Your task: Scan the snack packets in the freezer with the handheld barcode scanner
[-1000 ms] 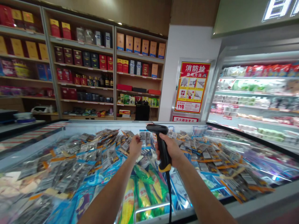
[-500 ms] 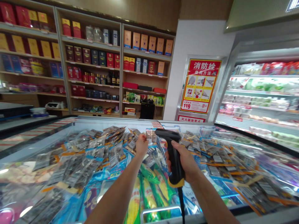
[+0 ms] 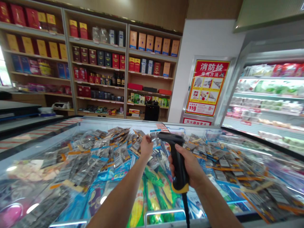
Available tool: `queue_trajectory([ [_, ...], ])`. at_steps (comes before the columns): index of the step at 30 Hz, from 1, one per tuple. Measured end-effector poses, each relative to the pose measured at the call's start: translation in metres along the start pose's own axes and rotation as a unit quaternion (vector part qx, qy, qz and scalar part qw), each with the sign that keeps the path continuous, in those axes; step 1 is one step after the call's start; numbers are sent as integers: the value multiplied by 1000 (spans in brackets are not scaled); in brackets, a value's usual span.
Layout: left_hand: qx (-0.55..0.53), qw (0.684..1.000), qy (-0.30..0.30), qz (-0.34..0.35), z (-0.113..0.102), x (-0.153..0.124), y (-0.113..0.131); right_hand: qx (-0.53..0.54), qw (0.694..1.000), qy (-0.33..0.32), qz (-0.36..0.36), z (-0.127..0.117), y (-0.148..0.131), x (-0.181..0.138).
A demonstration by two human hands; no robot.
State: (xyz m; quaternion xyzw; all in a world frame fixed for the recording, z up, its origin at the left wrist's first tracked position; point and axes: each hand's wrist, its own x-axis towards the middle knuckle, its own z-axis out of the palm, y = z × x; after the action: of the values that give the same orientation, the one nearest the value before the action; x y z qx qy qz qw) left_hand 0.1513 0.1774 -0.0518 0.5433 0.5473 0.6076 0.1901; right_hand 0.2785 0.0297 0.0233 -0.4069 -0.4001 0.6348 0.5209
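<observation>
My right hand (image 3: 187, 163) is wrapped around the handle of a black and yellow barcode scanner (image 3: 179, 167), its head turned to the left and its cable hanging down. My left hand (image 3: 146, 147) reaches forward with curled fingers. At those fingertips, just left of the scanner head, a small clear packet (image 3: 155, 138) with a blue top edge stands upright; the fingers partly hide where they grip it. Below both hands lie green and yellow bags of corn (image 3: 153, 196). Many grey snack packets (image 3: 80, 171) with orange or blue edges spread around them.
The chest freezer's glass lid (image 3: 35, 133) and a metal handle bar (image 3: 165, 211) edge the goods. Beyond stand shelves of boxed bottles (image 3: 102, 58), a black box-shaped object (image 3: 152, 112) and a red fire hydrant sign (image 3: 206, 88). A lit chiller (image 3: 270, 104) is at the right.
The view has shifted, so the room sits slightly farther right. My left hand and the packet have turned a little beside the scanner head. The scanner stays in my right hand.
</observation>
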Motion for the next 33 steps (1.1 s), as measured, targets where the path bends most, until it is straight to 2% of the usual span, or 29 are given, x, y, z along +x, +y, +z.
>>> queue_trajectory([
  [5, 13, 1000, 2, 4, 0, 1, -1, 4, 1000, -5, -1, -1, 0, -1],
  [8, 29, 1000, 1, 9, 0, 0, -1, -18, 1000, 5, -10, -9, -4, 3],
  [12, 60, 998, -2, 29, -2, 0, -1, -42, 997, 53, -44, -36, -17, 16],
  [19, 131, 987, 30, 89, -9, 3, -3, -72, 973, 197, -100, -90, -34, 39],
  [24, 166, 977, 35, 125, -4, 4, 4, -66, 967, 222, -109, -113, -39, 40],
  [28, 142, 979, -6, 147, 12, -2, 21, -65, 962, 236, -121, -116, -37, 41],
  [31, 34, 989, -106, 98, 29, -15, 38, -66, 960, 233, -139, -108, -28, 48],
  [33, -17, 981, -179, 68, 39, -30, 51, -74, 959, 228, -149, -99, -20, 55],
])
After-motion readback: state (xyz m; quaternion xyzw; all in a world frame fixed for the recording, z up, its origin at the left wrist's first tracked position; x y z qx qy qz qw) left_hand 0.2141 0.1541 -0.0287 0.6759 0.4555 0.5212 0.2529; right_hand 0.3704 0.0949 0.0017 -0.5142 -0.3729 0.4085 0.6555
